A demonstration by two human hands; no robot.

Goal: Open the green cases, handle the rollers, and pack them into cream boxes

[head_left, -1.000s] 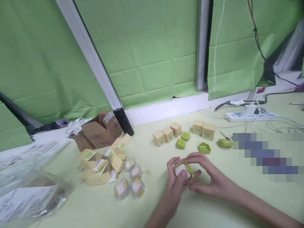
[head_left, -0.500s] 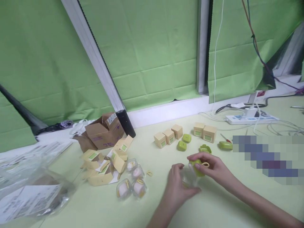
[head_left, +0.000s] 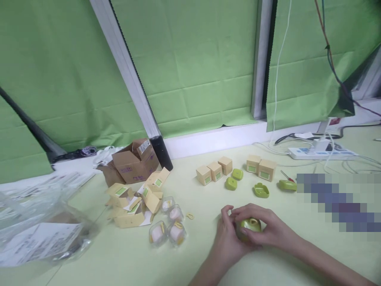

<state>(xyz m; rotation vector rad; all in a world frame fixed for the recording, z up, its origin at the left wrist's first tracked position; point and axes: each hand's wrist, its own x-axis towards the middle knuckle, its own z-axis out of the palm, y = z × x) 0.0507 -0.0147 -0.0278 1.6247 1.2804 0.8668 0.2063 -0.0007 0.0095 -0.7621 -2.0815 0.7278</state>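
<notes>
My left hand (head_left: 228, 238) curls around the left side of a clear plastic shell, now mostly hidden by fingers. My right hand (head_left: 272, 227) closes over a small glossy green case (head_left: 251, 225) with a loop on top, which sits at the shell in my left hand. Whether the case is fully inside the shell I cannot tell. Beyond my hands lie a flower-shaped green tray (head_left: 261, 190) and two rounded green cases, a nearer one (head_left: 231, 183) and a farther one (head_left: 237, 174). A yellow loop strap (head_left: 189, 216) lies to the left.
Several clear packs with pinkish contents (head_left: 176, 232) rest left of my hands, beside opened small cartons (head_left: 127, 216). Small closed boxes (head_left: 204, 174) line the back. Behind stand a brown carton (head_left: 135, 165) and a black cylinder (head_left: 161, 153). A power strip (head_left: 300, 153) with cables lies back right.
My right hand has brought the green case down and against the clear shell in my left hand. Both hands are now close together, and the flower-shaped tray is fully uncovered.
</notes>
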